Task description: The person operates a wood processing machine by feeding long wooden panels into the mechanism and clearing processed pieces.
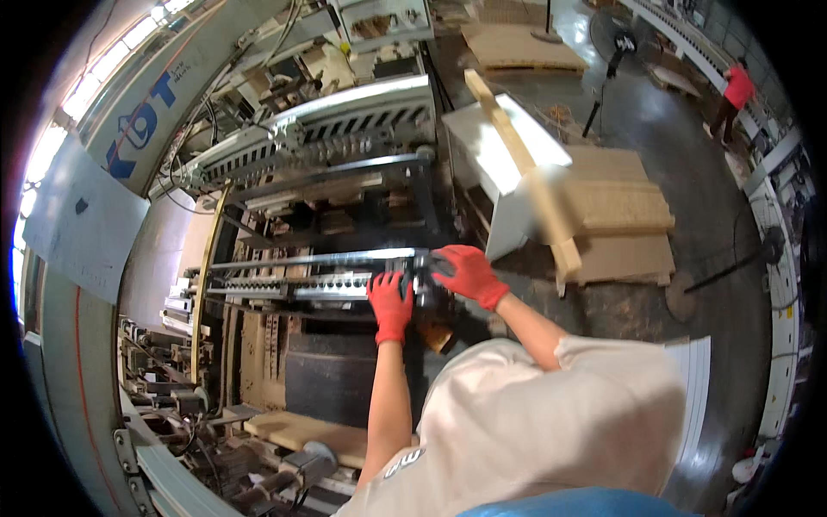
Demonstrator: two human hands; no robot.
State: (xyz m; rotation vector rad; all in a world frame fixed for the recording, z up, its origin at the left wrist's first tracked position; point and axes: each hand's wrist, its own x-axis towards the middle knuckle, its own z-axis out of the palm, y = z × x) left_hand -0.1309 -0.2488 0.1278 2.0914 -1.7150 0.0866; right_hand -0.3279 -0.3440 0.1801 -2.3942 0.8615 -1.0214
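Both my hands wear red gloves with dark fingertips, and both are at the right end of a long metal rail [319,260] that spans a machine frame. My left hand [390,303] has its fingers bent over the rail assembly, beside a lower perforated bar [332,285] with a row of dark holes. To its right, my right hand [469,274] curls its fingers at a dark end block [422,274]. Its fingertips are partly hidden, and I cannot make out what they pinch.
A wooden beam [517,155] lies across a white box-like stand [487,142] on my right. Stacked brown boards [616,202] sit beyond it. A yellow-edged upright bar [209,284] and a grey machine column [129,146] stand left. Far right, a person in red [738,90] stands by machinery.
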